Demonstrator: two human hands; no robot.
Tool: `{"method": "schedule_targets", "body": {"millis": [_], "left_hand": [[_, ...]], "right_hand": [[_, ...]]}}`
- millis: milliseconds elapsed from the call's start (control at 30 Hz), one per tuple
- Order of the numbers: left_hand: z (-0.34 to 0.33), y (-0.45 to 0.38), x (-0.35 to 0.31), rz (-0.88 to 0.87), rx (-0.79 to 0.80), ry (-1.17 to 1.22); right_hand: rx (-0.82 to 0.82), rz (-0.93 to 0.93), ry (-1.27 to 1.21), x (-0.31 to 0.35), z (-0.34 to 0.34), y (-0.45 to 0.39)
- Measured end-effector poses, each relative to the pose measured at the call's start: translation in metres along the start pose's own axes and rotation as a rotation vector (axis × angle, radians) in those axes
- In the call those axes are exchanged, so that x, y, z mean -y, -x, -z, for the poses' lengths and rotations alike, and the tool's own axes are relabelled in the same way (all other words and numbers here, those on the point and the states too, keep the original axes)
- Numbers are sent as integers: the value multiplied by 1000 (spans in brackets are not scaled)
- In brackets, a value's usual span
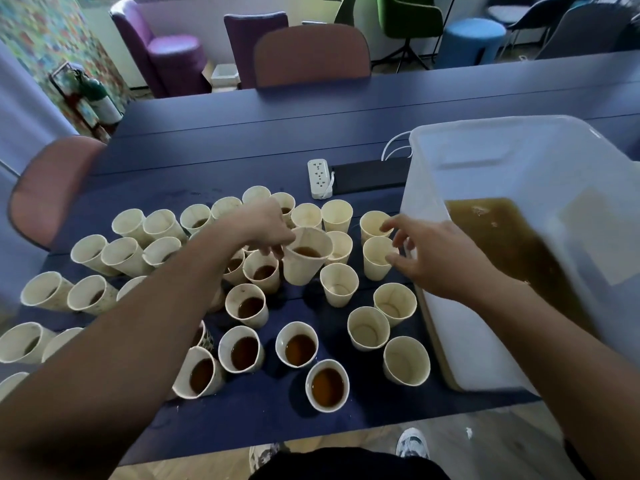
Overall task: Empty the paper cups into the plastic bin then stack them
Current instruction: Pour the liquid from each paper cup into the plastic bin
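We're looking down on a dark blue counter crowded with paper cups, and the left hand has its grip pinched on the rim of one raised cup, fingers curled over the left edge, a little brown liquid showing at its bottom. The right hand hangs with fingers spread and loosely bent, holding nothing, its fingertips just beside two empty cups near the bin's left wall. The plastic bin stands at the right on the counter, translucent white, brown liquid pooled in its near right part. Closest to us, several cups with brown liquid stand upright; to their right, empty cups sit beside the bin. More cups spread off to the far left. Beyond the cups lie a white power strip and a flat black object. Chairs stand beyond the counter.
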State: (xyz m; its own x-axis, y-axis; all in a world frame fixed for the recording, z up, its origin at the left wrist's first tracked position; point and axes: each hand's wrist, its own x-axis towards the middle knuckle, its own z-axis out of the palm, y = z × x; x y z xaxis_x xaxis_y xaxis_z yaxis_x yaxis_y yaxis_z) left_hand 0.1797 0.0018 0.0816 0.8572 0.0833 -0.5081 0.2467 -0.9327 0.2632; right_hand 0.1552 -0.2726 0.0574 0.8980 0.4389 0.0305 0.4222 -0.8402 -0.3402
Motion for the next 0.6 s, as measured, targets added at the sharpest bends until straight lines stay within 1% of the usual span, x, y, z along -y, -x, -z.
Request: {"method": "schedule_targets", "body": {"millis": [33, 100, 167, 233, 300, 367, 467, 600], "left_hand": [[9, 8, -7, -22, -28, 37], [25, 23, -20, -88, -82, 89], [39, 35, -34, -155, -116, 152], [48, 44, -48, -219, -128, 226], [54, 52, -63, -276, -137, 271], [57, 58, -79, -326, -146, 301], [59, 63, -101, -393, -143, 379], [53, 67, -125, -462, -120, 496]], "right_hand": [[43, -8, 23, 1, 0, 0], [131, -38, -12, 6, 1, -2], [192, -58, -133, 12, 2, -4], [176, -69, -270, 21, 3, -5], [66, -64, -402, 26, 5, -5], [-100, -67, -529, 28, 10, -5], [-326, -88, -633, 25, 23, -1], [-480, -108, -690, 14, 39, 10]]}}
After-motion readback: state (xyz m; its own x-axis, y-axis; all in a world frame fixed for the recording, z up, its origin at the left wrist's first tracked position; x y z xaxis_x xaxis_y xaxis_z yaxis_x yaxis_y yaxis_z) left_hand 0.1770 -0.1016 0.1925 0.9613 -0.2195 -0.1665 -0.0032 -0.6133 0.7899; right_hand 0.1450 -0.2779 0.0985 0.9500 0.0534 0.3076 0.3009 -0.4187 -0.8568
